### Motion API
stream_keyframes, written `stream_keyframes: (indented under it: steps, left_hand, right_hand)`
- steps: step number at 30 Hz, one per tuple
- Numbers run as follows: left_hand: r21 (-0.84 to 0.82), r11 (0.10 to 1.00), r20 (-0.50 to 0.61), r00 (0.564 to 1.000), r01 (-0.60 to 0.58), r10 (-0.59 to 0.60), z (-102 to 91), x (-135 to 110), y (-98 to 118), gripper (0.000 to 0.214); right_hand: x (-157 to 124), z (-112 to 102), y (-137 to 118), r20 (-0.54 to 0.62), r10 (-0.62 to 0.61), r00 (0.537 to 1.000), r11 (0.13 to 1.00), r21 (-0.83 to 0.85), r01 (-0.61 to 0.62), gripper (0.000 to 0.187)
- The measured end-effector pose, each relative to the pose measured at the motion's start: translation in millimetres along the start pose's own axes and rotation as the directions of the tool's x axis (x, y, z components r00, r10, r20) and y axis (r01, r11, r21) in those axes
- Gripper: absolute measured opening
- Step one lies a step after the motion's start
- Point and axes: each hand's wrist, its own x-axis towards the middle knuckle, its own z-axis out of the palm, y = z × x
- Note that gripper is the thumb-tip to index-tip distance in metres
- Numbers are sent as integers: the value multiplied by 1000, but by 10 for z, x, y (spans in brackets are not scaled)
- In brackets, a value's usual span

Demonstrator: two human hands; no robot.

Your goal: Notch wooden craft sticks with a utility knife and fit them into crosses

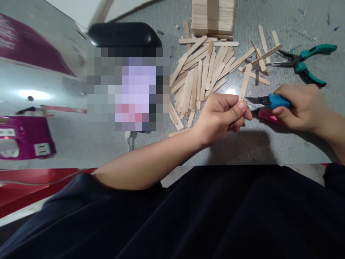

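My left hand (223,115) pinches a wooden craft stick (245,81) near its lower end, with thumb and fingers closed, and the stick points up and slightly right. My right hand (302,108) is wrapped around a blue-handled cutter (279,101). The cutter's dark blade reaches left to the stick, just above my left thumb; whether it cuts into the wood I cannot tell. A pink strip-like piece (271,117) shows under the blue handle, partly covered by my right thumb. I cannot tell if it belongs to the cutter.
Loose craft sticks (188,86) lie heaped beyond my left hand, with a banded stack (212,18) behind. Crossed sticks (260,57) and green-handled needle-nose pliers (299,63) are at the right. Left are a black case (125,34), a blurred-out patch and a purple power strip (27,138).
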Motion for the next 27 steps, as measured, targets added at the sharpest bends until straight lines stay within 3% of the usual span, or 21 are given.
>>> stream_keyframes:
  steps: [8,14,18,22,27]
  left_hand:
    - [-4,1000,34,999,11,-11,-11,-8,-8,60]
    - [-56,998,17,1000,9,-8,-17,-7,-30,54]
    - [-73,997,24,1000,10,-8,-15,-4,-30,54]
    - [-85,996,50,999,-3,7,-17,4,-26,56]
    - [-41,998,85,995,-44,47,-20,1,-24,57]
  right_hand:
    - [4,-23,-26,155,67,986,998,-32,-62,76]
    - [-14,-5,-37,65,104,992,992,-79,-99,74]
    - [1,-25,-34,104,109,989,993,-56,-104,76]
    - [8,-25,-35,139,73,988,997,-32,-69,77]
    - [-11,27,-6,48,-10,999,1000,-8,10,68]
